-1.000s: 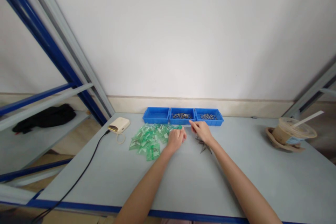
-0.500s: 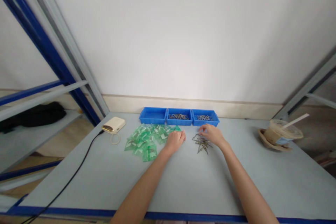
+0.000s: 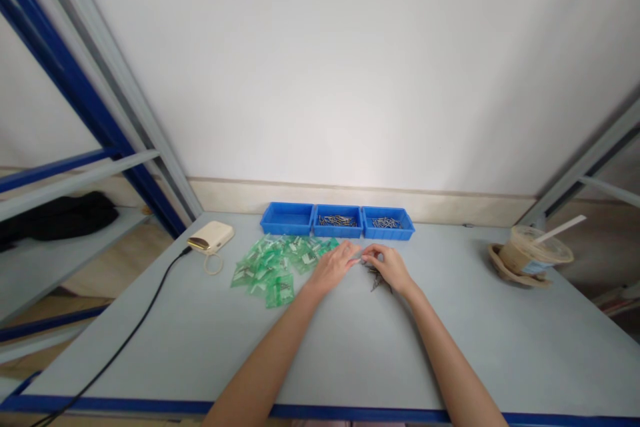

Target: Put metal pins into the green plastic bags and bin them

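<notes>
My left hand [image 3: 334, 268] rests on the table at the right edge of a heap of green clear plastic bags [image 3: 273, 263]; its slightly blurred fingers stretch toward my right hand, and its palm side is hidden. Just across from it, my right hand [image 3: 391, 267] pinches a thin metal piece [image 3: 362, 259], whose tip points at the left fingers. Beneath the right hand lies a small pile of slim metal pieces [image 3: 376, 279], partly covered by it. The bags contain small metal pieces and white labels.
Three blue bins stand along the wall: an empty left bin [image 3: 287, 219], a middle bin [image 3: 337, 230] and a right bin [image 3: 387, 233], both with metal pieces. A cream device [image 3: 213, 235] with a black cable [image 3: 150, 323] sits left. A drink cup [image 3: 533, 252] stands right in a cardboard holder.
My right hand has moved left from the metal pile and now meets my left hand, pinching a metal piece. My left fingers have straightened from a curled pose. The view has shifted slightly.
</notes>
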`<act>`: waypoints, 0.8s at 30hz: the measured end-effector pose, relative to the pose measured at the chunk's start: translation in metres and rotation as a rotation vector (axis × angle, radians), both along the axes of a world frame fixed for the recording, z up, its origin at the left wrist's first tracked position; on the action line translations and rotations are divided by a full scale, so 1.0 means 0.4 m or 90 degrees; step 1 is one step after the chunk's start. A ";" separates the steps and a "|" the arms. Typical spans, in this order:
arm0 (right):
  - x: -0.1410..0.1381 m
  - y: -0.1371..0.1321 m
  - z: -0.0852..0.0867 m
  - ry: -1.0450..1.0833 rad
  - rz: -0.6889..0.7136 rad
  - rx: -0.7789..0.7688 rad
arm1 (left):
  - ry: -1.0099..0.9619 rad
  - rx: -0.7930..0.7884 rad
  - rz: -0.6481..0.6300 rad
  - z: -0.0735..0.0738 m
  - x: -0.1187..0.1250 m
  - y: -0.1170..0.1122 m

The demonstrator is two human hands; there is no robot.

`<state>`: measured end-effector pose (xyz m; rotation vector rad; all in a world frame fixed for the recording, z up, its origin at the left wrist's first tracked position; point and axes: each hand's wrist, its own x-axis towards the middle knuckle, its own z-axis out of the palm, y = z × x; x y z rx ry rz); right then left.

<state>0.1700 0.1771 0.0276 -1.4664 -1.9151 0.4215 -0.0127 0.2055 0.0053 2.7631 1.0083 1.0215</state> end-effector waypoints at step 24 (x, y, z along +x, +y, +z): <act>-0.012 -0.031 0.011 -0.069 0.044 0.031 | 0.035 0.028 -0.012 0.003 -0.002 0.005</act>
